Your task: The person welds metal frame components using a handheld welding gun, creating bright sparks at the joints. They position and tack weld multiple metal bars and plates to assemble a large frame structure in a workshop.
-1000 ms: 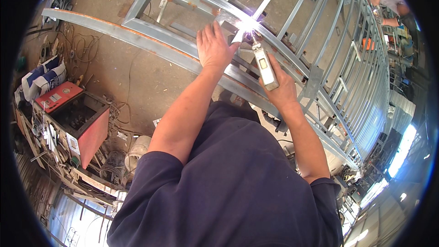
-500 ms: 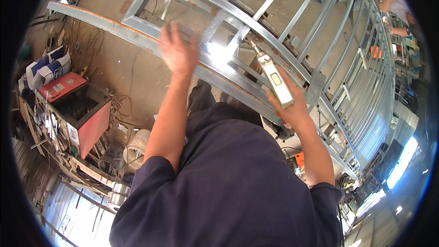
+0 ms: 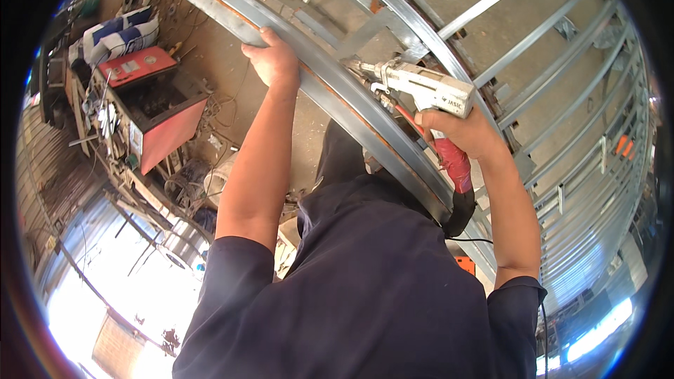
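My left hand [image 3: 275, 64] rests at the near edge of a long grey steel bar [image 3: 210, 8] with rusty edges, its fingers and thumb closed over it. In my right hand [image 3: 479, 133] is a cream-coloured welding gun [image 3: 430, 85] with a metal nozzle. Its grip is wrapped in red, and a black cable hangs below. The nozzle points left, over the inner side of a second steel bar [image 3: 319, 57] that runs alongside the first. Whether the tip touches metal I cannot tell.
A large frame of parallel steel bars [image 3: 544, 77] spreads ahead and to the right. On the left stands a red metal box [image 3: 175, 137] with an open top, and white-and-blue sacks [image 3: 130, 36] lie behind it. An orange object [image 3: 465, 264] is near my right elbow.
My left hand was raised, fingers spread and blurred; now it holds the steel bar. The welding gun has swung from pointing forward to pointing left. My view has shifted.
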A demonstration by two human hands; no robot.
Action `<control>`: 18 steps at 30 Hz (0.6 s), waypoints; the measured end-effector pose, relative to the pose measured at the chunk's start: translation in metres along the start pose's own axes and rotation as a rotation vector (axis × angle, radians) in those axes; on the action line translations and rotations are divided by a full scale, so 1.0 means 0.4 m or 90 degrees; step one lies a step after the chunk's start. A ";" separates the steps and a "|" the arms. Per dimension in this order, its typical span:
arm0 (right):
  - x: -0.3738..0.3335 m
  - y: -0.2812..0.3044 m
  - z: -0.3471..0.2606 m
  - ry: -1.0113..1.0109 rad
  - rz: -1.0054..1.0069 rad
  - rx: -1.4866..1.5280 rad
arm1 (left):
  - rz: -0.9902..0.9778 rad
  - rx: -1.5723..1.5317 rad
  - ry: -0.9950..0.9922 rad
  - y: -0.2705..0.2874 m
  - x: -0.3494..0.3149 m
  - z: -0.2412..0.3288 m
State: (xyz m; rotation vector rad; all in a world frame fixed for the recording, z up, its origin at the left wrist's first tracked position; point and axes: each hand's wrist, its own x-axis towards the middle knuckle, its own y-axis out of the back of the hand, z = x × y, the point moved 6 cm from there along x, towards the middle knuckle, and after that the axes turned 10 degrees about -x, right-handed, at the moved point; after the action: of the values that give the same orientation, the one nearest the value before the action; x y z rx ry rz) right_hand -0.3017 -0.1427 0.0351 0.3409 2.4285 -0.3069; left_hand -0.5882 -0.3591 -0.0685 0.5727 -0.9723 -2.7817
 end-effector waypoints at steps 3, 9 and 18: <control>0.036 0.003 0.009 -0.014 -0.024 0.041 | 0.027 0.052 -0.022 0.002 -0.006 0.009; 0.062 0.016 0.020 -0.023 -0.065 0.066 | 0.017 0.073 -0.005 0.004 -0.024 0.035; 0.074 0.013 0.028 -0.018 -0.080 0.065 | 0.037 0.090 -0.028 0.005 -0.021 0.035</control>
State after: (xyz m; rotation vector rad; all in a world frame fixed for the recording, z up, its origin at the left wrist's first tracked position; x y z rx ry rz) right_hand -0.3159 -0.1362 0.0069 0.2282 2.4160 -0.4897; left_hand -0.5861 -0.3505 -0.0548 0.4944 -1.1825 -2.7013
